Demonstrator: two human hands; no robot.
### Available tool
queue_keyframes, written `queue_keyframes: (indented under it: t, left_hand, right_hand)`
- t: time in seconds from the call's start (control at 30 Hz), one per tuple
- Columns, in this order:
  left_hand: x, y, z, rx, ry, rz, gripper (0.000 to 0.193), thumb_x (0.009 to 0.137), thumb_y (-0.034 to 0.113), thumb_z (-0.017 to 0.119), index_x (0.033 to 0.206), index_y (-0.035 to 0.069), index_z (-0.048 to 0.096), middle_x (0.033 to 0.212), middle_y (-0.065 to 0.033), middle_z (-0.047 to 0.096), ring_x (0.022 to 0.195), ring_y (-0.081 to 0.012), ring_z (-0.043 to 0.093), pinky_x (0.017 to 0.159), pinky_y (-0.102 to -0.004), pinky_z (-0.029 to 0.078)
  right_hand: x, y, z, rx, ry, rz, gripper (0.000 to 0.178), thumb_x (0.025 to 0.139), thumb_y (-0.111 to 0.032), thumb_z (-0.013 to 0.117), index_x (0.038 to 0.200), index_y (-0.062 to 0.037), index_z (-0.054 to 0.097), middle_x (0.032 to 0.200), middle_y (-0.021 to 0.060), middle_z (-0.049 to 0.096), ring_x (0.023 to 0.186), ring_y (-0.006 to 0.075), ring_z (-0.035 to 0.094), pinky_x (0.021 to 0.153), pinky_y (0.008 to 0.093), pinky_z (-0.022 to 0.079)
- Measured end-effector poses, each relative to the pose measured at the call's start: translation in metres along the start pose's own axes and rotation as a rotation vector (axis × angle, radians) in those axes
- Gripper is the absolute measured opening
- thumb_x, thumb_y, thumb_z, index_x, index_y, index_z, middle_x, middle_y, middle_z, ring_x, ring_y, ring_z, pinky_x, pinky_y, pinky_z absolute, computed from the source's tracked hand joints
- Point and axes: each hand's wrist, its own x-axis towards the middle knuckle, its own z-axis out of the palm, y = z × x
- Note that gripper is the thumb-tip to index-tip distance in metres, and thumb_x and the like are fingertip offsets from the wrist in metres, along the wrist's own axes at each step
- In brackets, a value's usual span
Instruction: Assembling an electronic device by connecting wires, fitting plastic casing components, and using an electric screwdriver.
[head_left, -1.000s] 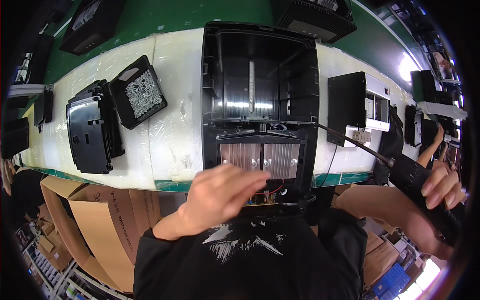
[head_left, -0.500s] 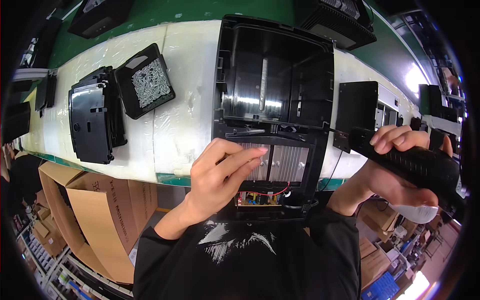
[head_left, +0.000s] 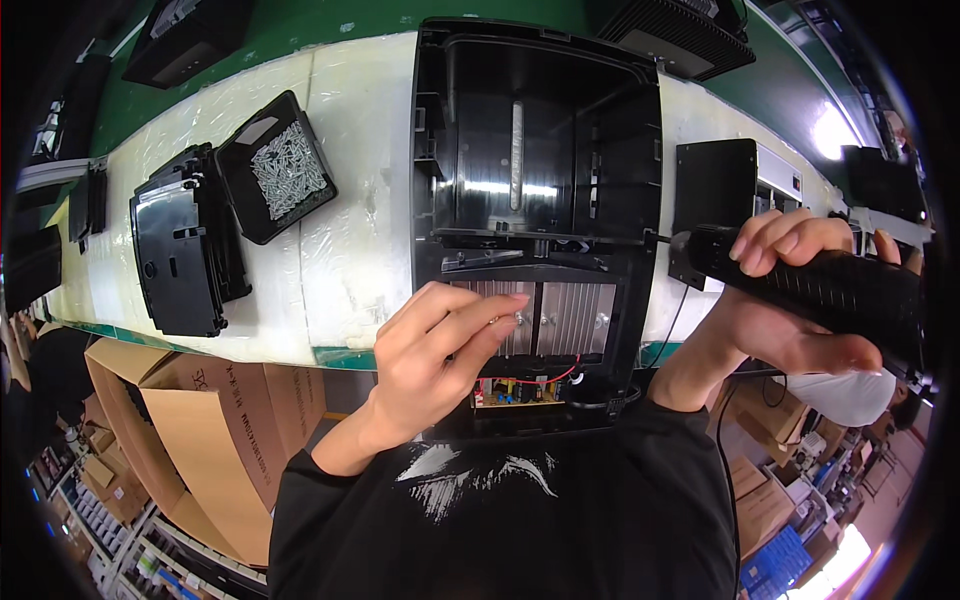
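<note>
A black electric screwdriver (head_left: 810,278) is gripped in my right hand (head_left: 780,290), its bit pointing left at the right edge of a large black plastic housing (head_left: 540,130). I cannot tell whether the bit touches it. My left hand (head_left: 435,345) hovers over the housing's near part with thumb and fingertips pinched together; whatever tiny thing they hold is too small to name. Beneath those fingers lie ribbed metal plates (head_left: 575,318). Nearer me, a circuit board (head_left: 520,391) and a red wire (head_left: 545,380) show in the housing.
To the left, a black tray (head_left: 245,195) holds many silver screws (head_left: 288,170), beside stacked black plastic panels (head_left: 180,260). A black metal box (head_left: 712,195) stands right of the housing. An open cardboard carton (head_left: 210,430) sits below the bench's left edge. A black cable (head_left: 728,430) hangs by my right arm.
The view has shifted slightly, and the housing sits a little further left in it. Both hands keep the same grip. A dark cable now shows beside my right sleeve.
</note>
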Motion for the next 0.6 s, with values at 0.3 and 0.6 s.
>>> queue_keyframes:
  t: [0.3, 0.6]
  left_hand:
    - [-0.001, 0.0, 0.001, -0.024, 0.008, -0.02, 0.025, 0.071, -0.004, 0.073, 0.095, 0.003, 0.07, 0.076, -0.005, 0.059, 0.061, -0.0159, 0.054, 0.051, -0.0265, 0.043]
    - [-0.002, -0.001, -0.001, -0.016, 0.008, -0.039, 0.023, 0.072, -0.003, 0.072, 0.094, 0.003, 0.07, 0.076, -0.0054, 0.059, 0.062, -0.0161, 0.055, 0.053, -0.0268, 0.044]
  right_hand:
    - [0.004, 0.005, 0.007, 0.041, -0.097, -0.017, 0.083, 0.083, -0.076, 0.035, 0.128, -0.0064, 0.034, 0.078, 0.0133, 0.053, 0.051, 0.0189, 0.05, 0.044, 0.0317, 0.044]
    - [0.002, 0.004, -0.002, 0.074, -0.056, 0.019, 0.096, 0.077, -0.079, 0.039, 0.137, -0.0061, 0.023, 0.075, 0.0132, 0.053, 0.049, 0.0194, 0.049, 0.044, 0.0322, 0.046]
